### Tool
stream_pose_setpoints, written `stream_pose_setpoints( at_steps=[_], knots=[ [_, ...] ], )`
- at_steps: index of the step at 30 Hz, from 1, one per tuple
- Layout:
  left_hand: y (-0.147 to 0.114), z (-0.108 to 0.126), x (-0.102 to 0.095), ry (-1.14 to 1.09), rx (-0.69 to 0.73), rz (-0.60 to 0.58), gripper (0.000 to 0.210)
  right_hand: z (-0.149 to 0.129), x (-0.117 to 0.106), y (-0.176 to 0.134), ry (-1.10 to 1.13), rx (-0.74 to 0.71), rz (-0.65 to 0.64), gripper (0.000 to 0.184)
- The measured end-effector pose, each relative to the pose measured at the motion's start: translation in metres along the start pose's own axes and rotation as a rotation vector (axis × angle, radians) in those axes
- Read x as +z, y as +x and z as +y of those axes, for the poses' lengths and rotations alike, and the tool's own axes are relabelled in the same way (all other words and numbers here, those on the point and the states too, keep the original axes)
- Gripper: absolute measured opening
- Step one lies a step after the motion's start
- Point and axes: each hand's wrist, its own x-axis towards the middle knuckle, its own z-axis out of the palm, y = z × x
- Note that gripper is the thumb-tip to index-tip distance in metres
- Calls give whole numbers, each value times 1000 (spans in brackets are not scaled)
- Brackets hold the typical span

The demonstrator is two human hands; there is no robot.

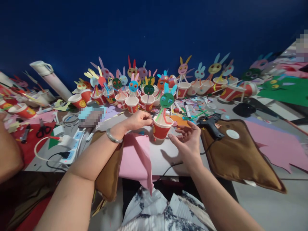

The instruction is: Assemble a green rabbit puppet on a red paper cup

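Note:
A red-and-white paper cup (161, 131) is in front of me. A green paper rabbit head (166, 100) with light-blue ears rises above it, and green and red paper strips run down into the cup. My left hand (139, 120), with a metal bangle at the wrist, is closed in a pinch at the cup's left rim. On the cup's other side, my right hand (189, 139) is open, fingers spread and curved, its thumb close to the cup wall. A pink sheet (136, 157) lies by my left forearm and hangs over the table edge.
Several paper cups with rabbit heads (132, 104) crowd the back. A black glue gun (211, 125) rests on a brown cushion (240, 157) at right. At left are a power strip (73, 147), scissors (43, 129) and another person's arm (9, 147). A white bottle (51, 78) leans behind.

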Motion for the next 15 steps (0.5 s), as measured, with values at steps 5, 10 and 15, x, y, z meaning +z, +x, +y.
stream_pose_setpoints(
  at_steps=[5,10,15],
  knots=[
    [-1,4,3,-136,21,-12,12,0,0,11,137,150,-367,88],
    [0,-1,3,-160,87,-40,15,-15,8,14,145,123,-449,69],
    [-1,-2,2,-80,140,-31,14,-7,14,14,131,95,-443,54]
  ],
)
